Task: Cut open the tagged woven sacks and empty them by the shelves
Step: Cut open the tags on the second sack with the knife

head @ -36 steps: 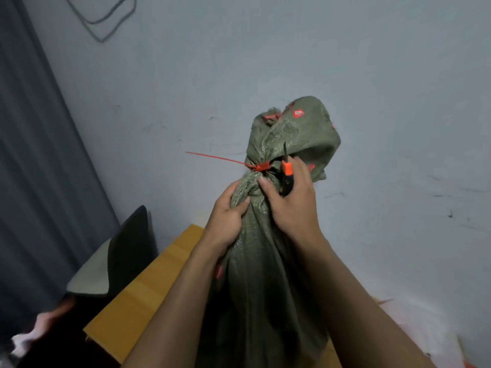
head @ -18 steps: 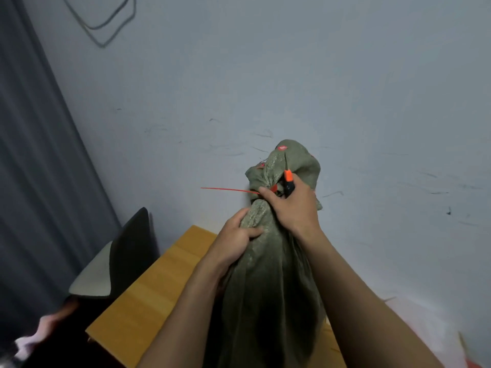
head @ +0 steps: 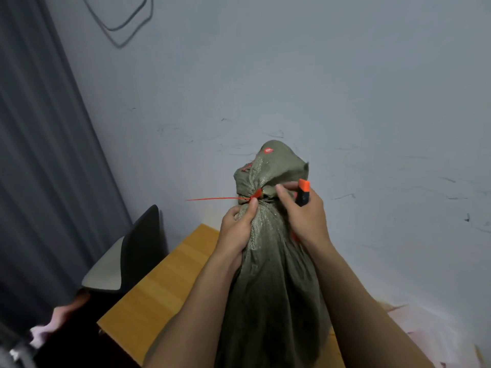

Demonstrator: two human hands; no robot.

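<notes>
Green woven sack (head: 268, 274) stands upright at lower centre of the frame, neck bunched and cinched by a red zip tie (head: 212, 199) whose thin tail sticks out to the left. The loose sack top flops above the tie and carries a small red label (head: 268, 150). Left hand (head: 236, 229) has a closed grip round the sack neck just under the tie, thumb pointing up and touching the tie's lock. Right hand (head: 305, 216) sits on the right side of the neck, its grip closed round an orange-and-black cutter (head: 303, 193); the orange end pokes up above the fingers, one fingertip rests on the sack by the tie, blade not visible. The sack's lower part is over a wooden table (head: 159, 288), its base out of frame. A dark chair (head: 132, 248) with a pale seat stands just beside the table, lower left. Grey curtain (head: 39, 155) fills the left edge. Scuffed pale wall (head: 345, 88) is behind, with a cable loop (head: 125, 25) at upper left.
</notes>
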